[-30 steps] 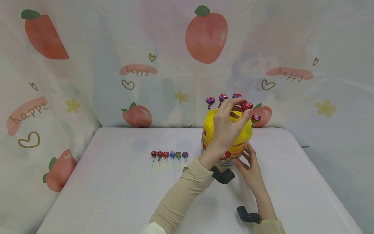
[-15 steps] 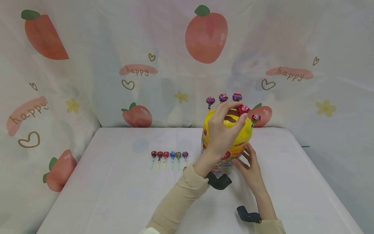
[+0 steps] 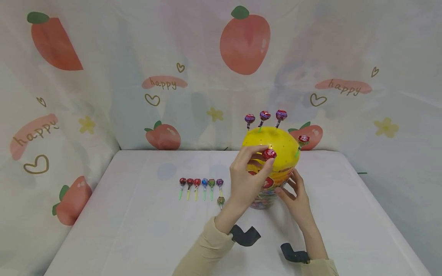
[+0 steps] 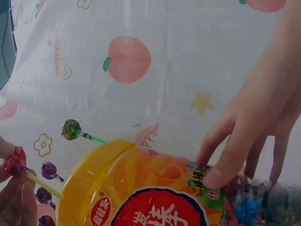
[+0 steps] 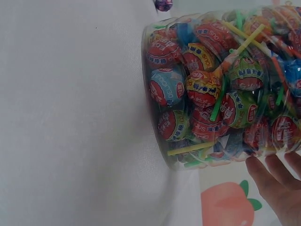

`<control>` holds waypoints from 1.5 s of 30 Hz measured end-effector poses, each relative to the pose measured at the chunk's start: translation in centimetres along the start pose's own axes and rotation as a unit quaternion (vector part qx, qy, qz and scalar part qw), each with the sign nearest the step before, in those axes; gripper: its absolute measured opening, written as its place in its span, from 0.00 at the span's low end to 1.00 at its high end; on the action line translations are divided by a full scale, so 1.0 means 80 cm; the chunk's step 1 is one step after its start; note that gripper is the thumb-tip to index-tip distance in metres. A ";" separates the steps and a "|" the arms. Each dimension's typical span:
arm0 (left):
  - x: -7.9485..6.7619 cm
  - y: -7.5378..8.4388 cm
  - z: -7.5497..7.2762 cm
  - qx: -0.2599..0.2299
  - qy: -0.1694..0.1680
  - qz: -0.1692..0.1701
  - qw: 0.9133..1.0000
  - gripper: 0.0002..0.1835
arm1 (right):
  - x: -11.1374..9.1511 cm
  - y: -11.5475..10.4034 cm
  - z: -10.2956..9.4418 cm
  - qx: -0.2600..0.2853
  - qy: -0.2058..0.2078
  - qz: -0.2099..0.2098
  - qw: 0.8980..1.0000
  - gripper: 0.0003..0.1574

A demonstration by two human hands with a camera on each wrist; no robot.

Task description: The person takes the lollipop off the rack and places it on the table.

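A clear jar (image 5: 202,94) packed with wrapped lollipops stands upright, topped by a yellow domed lid (image 3: 277,142). My left hand (image 3: 246,174) pinches a red-wrapped lollipop (image 3: 269,154) by its head between thumb and fingers, in front of the lid. In the left wrist view its yellow stick (image 4: 42,184) points at the lid, its tip right at the lid's edge. My right hand (image 3: 296,200) holds the jar's lower right side, thumb in front and fingers farther round. Three purple-red lollipops (image 3: 264,115) stand in the lid's far side, and a red-green lollipop (image 3: 303,140) at its right.
Left of the jar, several lollipops (image 3: 205,183) lie in a row on the white table (image 3: 138,230). Another lollipop (image 3: 221,201) lies nearer, partly behind my left wrist. A fruit-patterned cloth (image 3: 193,38) hangs behind. Black wrist straps (image 3: 246,235) stick out from both wrists.
My left hand has come down and left with the red lollipop, from above the top of the lid to its near side. My right hand has stayed on the jar.
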State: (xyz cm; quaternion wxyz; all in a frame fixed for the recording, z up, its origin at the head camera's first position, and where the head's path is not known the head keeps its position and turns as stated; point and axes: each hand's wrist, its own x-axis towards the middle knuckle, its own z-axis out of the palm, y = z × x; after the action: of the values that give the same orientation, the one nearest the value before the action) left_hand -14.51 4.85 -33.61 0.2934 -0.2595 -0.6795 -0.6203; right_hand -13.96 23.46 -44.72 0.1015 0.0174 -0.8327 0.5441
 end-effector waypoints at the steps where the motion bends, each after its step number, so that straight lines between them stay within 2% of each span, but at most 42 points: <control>1: -0.004 -0.002 -0.003 -0.001 0.002 -0.007 1.000 0.15 | 0.000 0.000 0.000 0.001 0.001 -0.002 1.000 0.53; 7: -0.027 -0.014 -0.019 0.004 0.027 -0.043 0.999 0.15 | -0.001 0.003 0.001 0.007 0.004 -0.011 1.000 0.52; 16: -0.058 -0.043 -0.043 0.014 0.053 -0.079 0.995 0.15 | -0.001 0.002 0.003 0.012 0.001 -0.009 1.000 0.52; 20: -0.072 -0.055 -0.052 0.029 0.060 -0.112 0.992 0.15 | -0.002 -0.001 0.004 0.012 -0.001 -0.015 1.000 0.53; 25: -0.080 -0.063 -0.061 0.053 0.053 -0.153 0.985 0.15 | -0.002 -0.003 0.004 0.011 0.000 -0.018 1.000 0.54; 30: -0.086 -0.072 -0.073 0.074 0.055 -0.177 0.980 0.13 | -0.002 -0.002 0.003 0.007 -0.001 -0.015 1.000 0.53; 37: -0.099 -0.117 -0.093 0.094 0.047 -0.236 0.966 0.12 | -0.001 0.001 0.001 0.003 -0.003 -0.012 1.000 0.52; 42: -0.105 -0.132 -0.105 0.109 0.045 -0.287 0.951 0.12 | -0.001 0.000 0.000 0.001 -0.003 -0.010 1.000 0.52; 45: -0.108 -0.137 -0.110 0.125 0.036 -0.307 0.943 0.13 | -0.002 -0.001 0.000 0.000 -0.005 -0.009 1.000 0.52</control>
State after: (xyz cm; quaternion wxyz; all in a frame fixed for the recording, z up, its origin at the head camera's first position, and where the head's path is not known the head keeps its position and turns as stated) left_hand -15.70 -4.82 -46.95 0.1431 0.0234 -0.7873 -0.5993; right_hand -13.82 23.44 -44.69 0.1027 0.0275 -0.8330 0.5430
